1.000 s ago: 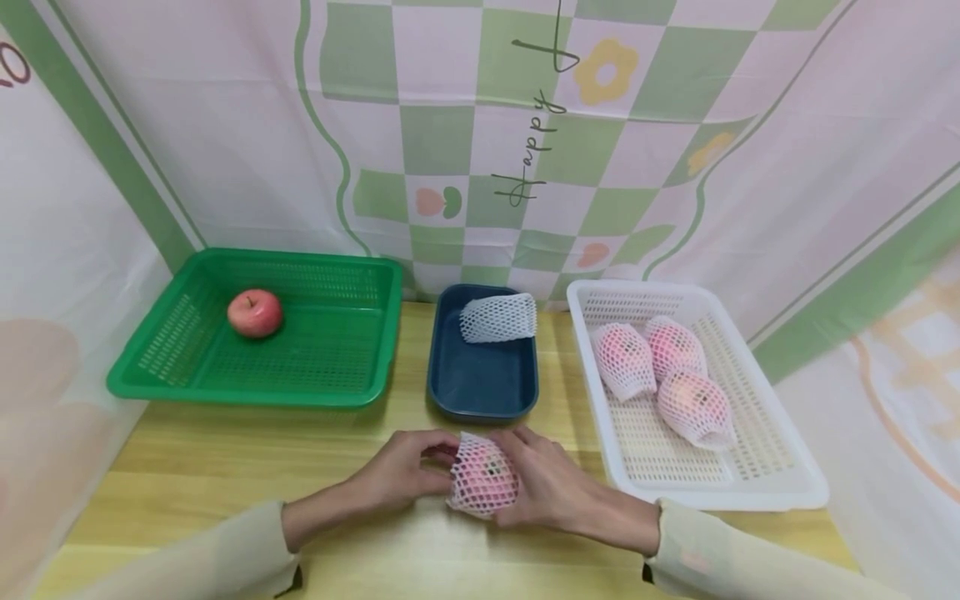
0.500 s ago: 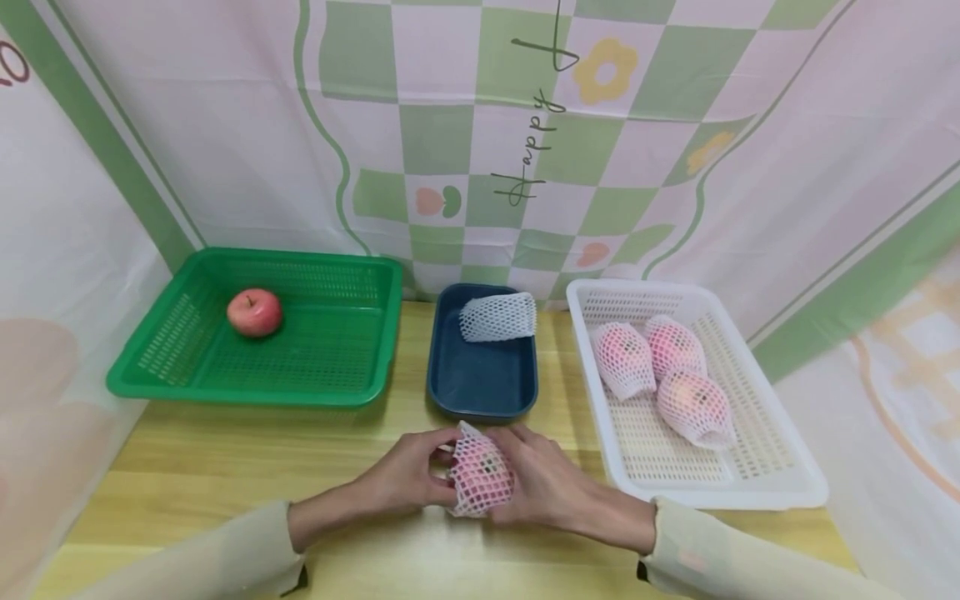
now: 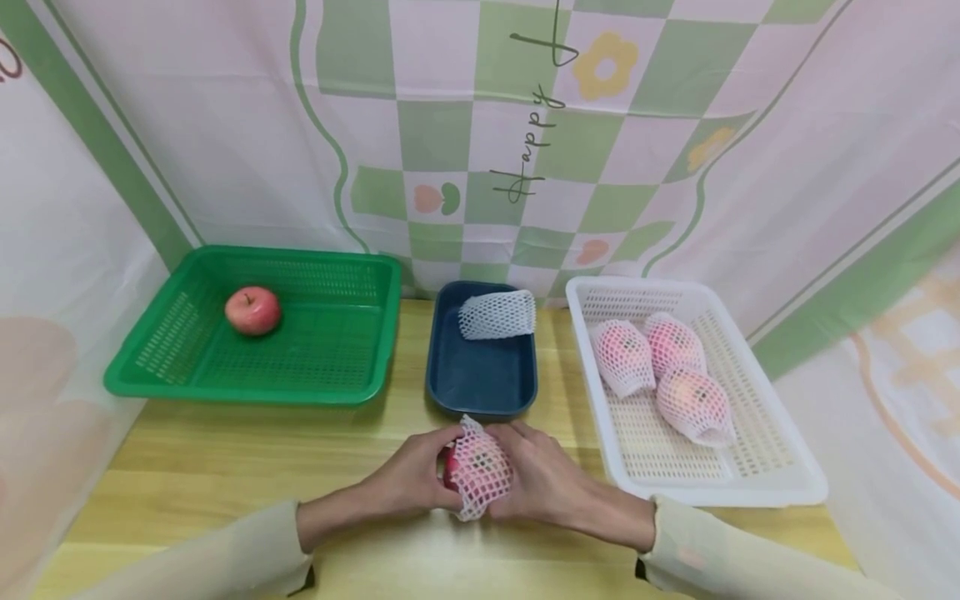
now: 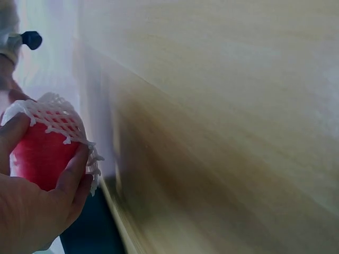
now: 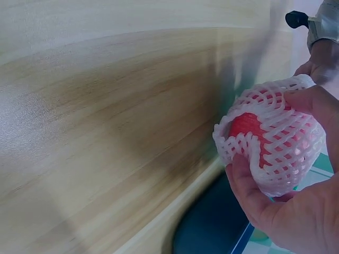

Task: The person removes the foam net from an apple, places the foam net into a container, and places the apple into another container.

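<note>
Between both hands, in front of the blue tray, is a red apple (image 4: 45, 156) partly inside a white foam net sleeve (image 3: 483, 473). My left hand (image 3: 408, 475) grips the apple's bare left side, thumb and fingers spread round it at the sleeve's ragged edge. From the right, my right hand (image 3: 547, 479) holds the netted side, its thumb and fingers curled over the mesh. In the right wrist view, red skin shows through an opening in the netting (image 5: 286, 143). The left wrist view shows the sleeve's edge lying over the apple and the left fingertips.
A green basket (image 3: 292, 396) at the left holds one bare apple (image 3: 253, 312). The dark blue tray (image 3: 480, 387) at centre holds a flat foam net sleeve (image 3: 498, 315). At the right, a white basket (image 3: 720, 500) holds three netted apples (image 3: 693, 404). A patterned curtain hangs behind.
My left hand has moved slightly right and closed round the apple. Red skin now shows at the apple's left side, where netting covered it before. The right hand stays nearly in place.
</note>
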Motion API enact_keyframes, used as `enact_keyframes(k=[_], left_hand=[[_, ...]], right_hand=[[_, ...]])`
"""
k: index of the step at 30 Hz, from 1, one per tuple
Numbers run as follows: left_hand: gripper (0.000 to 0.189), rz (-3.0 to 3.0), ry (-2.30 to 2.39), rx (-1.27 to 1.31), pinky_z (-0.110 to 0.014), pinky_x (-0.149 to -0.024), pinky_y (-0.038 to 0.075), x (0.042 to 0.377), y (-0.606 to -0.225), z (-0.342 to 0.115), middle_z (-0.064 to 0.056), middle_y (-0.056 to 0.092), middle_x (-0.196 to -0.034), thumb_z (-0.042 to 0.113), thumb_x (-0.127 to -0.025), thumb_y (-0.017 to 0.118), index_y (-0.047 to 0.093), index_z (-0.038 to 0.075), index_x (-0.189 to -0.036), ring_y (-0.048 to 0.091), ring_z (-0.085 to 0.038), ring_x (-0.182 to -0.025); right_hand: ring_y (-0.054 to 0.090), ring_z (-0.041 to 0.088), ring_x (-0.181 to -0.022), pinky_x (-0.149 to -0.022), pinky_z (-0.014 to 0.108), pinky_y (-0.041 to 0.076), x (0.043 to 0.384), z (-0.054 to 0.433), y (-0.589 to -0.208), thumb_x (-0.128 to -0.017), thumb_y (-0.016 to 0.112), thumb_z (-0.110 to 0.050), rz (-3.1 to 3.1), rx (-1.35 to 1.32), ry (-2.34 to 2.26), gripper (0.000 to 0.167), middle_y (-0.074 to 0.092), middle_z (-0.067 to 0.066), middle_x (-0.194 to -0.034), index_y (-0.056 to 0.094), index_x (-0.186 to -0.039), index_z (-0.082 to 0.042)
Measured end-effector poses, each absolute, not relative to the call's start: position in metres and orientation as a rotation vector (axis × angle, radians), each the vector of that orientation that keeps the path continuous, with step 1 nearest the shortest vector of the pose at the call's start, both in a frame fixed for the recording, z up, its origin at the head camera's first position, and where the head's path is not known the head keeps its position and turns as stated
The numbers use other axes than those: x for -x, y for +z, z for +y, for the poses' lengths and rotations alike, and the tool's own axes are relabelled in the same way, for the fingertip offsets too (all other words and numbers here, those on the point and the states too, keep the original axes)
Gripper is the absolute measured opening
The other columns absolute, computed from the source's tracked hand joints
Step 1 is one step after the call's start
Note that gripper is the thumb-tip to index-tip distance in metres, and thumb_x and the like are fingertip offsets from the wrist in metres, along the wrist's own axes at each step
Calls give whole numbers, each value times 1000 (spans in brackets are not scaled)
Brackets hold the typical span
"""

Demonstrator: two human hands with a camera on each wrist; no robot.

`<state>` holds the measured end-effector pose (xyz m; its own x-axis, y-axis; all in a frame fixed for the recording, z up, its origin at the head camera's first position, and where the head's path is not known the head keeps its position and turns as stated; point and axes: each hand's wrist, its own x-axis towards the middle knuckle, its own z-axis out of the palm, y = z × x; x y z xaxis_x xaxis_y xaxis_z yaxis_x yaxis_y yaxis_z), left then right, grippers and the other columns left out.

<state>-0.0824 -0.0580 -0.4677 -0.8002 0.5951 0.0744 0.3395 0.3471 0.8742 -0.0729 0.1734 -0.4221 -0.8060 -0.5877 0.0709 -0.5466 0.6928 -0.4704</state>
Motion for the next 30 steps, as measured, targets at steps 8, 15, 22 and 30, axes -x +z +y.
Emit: enact_keyframes(k=[8,15,22,30], left_hand=[[81,2420,1412,-783,-37,-99,57,82,-465,-60,-11,70,-124,7,-64,93,59,-3,-138,66,-22,-109],[84,2411,1430,-761,-33,-94,58,81,-464,-64,-12,70,-125,9,-64,94,59,-3,-139,66,-21,-107],[89,2391,1442,-688,-30,-97,56,81,-461,-66,-12,69,-131,13,-67,97,58,0,-146,65,-22,-111],[89,2372,1452,-671,-31,-99,55,82,-460,-70,-8,68,-137,29,-69,101,60,11,-146,66,-22,-117]], right_hand=[[72,24,-103,-89,37,63,73,176,-419,-63,94,-16,2805,1026,-780,80,73,12,-120,64,-135,0],[73,23,-102,-89,37,63,72,179,-414,-68,99,-19,2798,1047,-776,76,75,12,-119,66,-134,-1],[76,21,-99,-85,34,64,74,182,-410,-76,97,-19,2842,1078,-745,60,79,9,-113,73,-128,-2],[79,21,-94,-81,35,65,77,192,-405,-77,91,-1,2868,1107,-721,38,82,7,-104,81,-113,-6]])
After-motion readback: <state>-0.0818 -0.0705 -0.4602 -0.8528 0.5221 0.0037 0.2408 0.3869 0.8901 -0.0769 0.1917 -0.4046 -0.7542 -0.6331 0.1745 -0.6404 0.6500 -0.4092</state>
